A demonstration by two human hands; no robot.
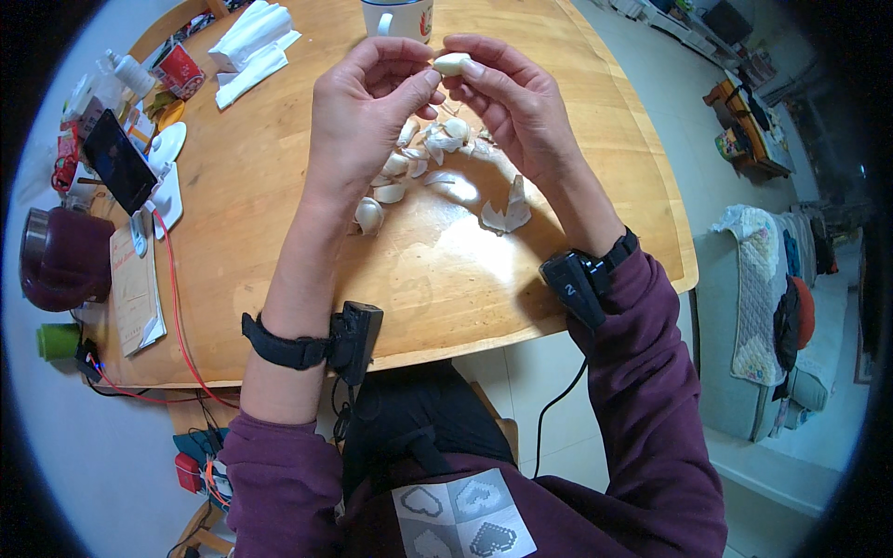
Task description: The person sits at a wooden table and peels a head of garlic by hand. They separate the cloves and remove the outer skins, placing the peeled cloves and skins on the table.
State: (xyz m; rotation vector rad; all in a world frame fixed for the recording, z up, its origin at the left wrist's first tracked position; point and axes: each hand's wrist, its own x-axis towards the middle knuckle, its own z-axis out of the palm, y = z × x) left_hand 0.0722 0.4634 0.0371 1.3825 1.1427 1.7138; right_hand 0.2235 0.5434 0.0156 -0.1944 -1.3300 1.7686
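Note:
My right hand (pixel 520 97) pinches a pale garlic clove (pixel 452 64) between thumb and forefinger above the wooden table. At the clove's left end are the thumb and fingertips of my left hand (pixel 373 104); whether they grip it or only touch it is hard to tell. Below my hands, garlic cloves (pixel 369 215) lie in a loose group with papery skins (pixel 439 143) among them. A larger piece of garlic skin (pixel 508 209) rests apart, to the right. Part of the group is hidden behind my left hand.
An enamel mug (pixel 401 19) stands just beyond my hands. White tissues (pixel 254 49) lie at the back left. Along the left side are a propped phone (pixel 120 162), a red cable (pixel 174 293), a booklet (pixel 137 289) and a dark purple appliance (pixel 66 258). Both wrists carry strapped black devices.

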